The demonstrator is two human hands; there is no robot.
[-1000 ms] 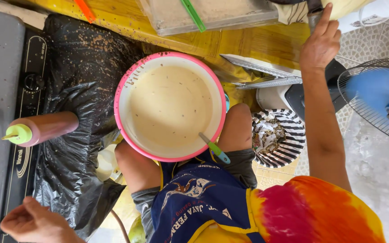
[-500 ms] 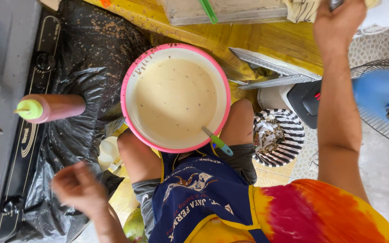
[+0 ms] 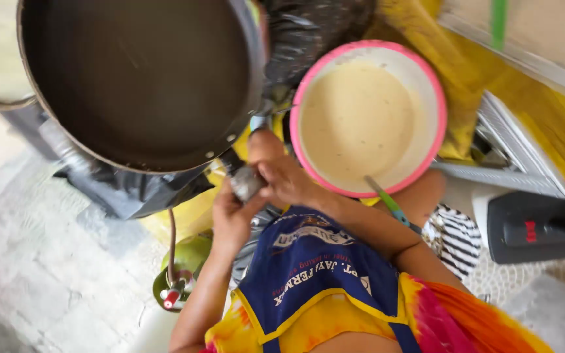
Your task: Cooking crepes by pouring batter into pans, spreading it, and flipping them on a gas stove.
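A large dark round pan (image 3: 138, 85) fills the upper left, lifted close to the camera; its inside looks empty. My left hand (image 3: 230, 219) and my right hand (image 3: 289, 180) are both closed around its short handle (image 3: 246, 183). Just right of my hands sits a pink-rimmed bowl (image 3: 436, 131) of pale cream batter (image 3: 354, 121), resting by my knees. A green-handled utensil (image 3: 390, 202) leans on the bowl's near rim.
Black plastic sheeting (image 3: 132, 189) lies under the pan. A green gas canister (image 3: 178, 274) with a hose stands at my left side. A striped dish (image 3: 456, 235), a black fan base (image 3: 531, 225) and a yellow wooden surface (image 3: 537, 111) are on the right.
My right hand came down from the far tray and my left hand came up from the lower left; both now hold the pan, which has risen into view. The camera swung left.
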